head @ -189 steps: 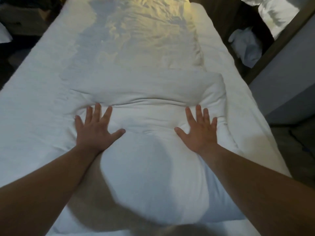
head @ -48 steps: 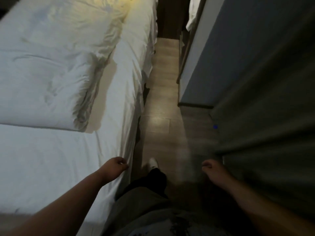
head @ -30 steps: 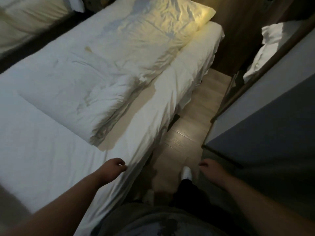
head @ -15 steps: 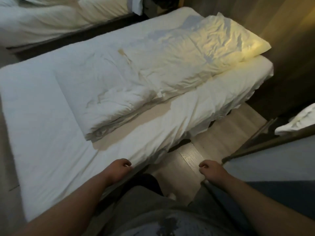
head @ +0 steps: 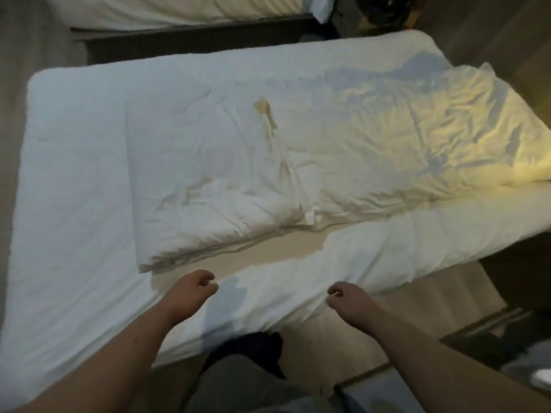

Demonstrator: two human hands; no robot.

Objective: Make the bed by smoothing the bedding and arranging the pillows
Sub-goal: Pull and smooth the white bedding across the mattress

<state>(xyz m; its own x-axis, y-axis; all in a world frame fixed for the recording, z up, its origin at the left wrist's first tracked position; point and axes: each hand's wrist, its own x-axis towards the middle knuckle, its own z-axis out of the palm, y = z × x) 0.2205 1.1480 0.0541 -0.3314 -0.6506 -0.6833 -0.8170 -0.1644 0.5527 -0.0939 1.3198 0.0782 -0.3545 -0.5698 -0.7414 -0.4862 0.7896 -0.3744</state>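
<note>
I'm seeing left hand [head: 190, 293] & right hand [head: 351, 302] hovering at 6 o'clock by the bed [head: 74, 204] edge, fingers loosely curled, gripping nothing. Duvet [head: 214, 186] lying folded + wrinkled at centre, running to 2 o'clock. Judging task barely started: spreading, smoothing, pillows all pending

Folded duvet [head: 214, 180] is hogging the middle and right end of the mattress [head: 74, 219] — the left end is lying bare, plenty of room for a hand there. Along the near edge only a narrow bare band is running in front of it. A second bed [head: 179, 7] is crowding the far side.
</note>
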